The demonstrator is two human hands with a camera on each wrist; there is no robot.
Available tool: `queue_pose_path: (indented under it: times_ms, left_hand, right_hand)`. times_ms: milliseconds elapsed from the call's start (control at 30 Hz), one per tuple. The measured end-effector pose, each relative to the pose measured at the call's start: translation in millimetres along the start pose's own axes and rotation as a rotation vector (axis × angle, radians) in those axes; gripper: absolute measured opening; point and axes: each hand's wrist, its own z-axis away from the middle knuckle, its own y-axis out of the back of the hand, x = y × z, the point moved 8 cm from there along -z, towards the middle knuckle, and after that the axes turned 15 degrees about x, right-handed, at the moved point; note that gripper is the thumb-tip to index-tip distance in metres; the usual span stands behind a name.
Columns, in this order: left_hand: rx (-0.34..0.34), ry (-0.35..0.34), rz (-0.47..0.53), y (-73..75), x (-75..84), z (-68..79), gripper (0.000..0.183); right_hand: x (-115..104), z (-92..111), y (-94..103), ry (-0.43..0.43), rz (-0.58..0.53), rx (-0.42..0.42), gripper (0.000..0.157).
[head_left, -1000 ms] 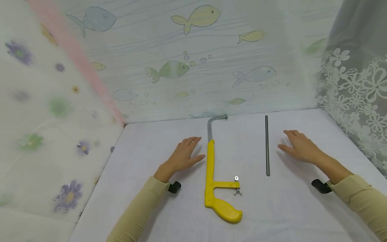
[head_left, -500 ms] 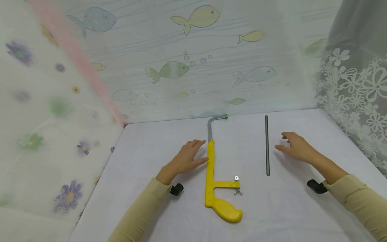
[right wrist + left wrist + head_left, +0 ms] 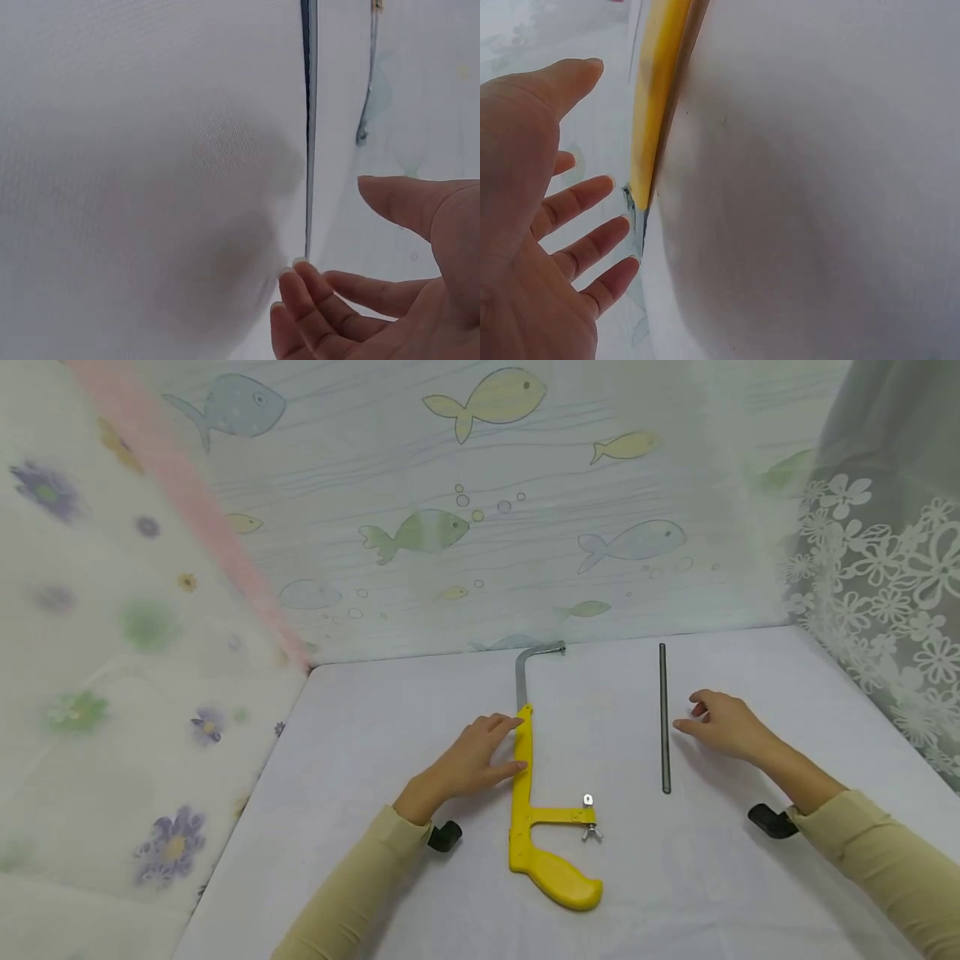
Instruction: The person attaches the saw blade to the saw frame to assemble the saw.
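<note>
A yellow hacksaw frame [image 3: 521, 810] with a bent grey metal front end lies lengthwise on the white cloth, its handle towards me. My left hand [image 3: 468, 764] hovers at its upper yellow bar, thumb and fingertips overlapping the bar in the head view. The left wrist view shows those fingers spread apart, with a gap to the yellow bar [image 3: 660, 82]. To the right lies a slim dark grey hacksaw blade [image 3: 664, 718]. My right hand [image 3: 727, 727] is just right of it, fingers loosely bent, holding nothing. In the right wrist view its fingertips come near the blade [image 3: 311, 90].
A wing nut [image 3: 592, 832] and a metal clip [image 3: 588, 800] sit on the frame's short yellow arm. Behind the white-covered table [image 3: 390, 693] hangs a fish-patterned curtain [image 3: 337, 468]. A flowered cloth is on the left, a lace curtain [image 3: 885, 585] on the right.
My left hand has moved right and slightly towards me, from beside the hacksaw frame to over its bar. My right hand has moved left towards the blade, its fingers bending more.
</note>
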Motion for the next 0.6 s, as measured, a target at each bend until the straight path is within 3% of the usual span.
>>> queue_pose_path:
  times_ms: [600]
  left_hand:
    - [-0.057,-0.037,0.006,-8.8,21.8,3.6,0.062]
  right_hand:
    - [0,-5,-14.7,-0.006,-0.022,-0.001,0.043]
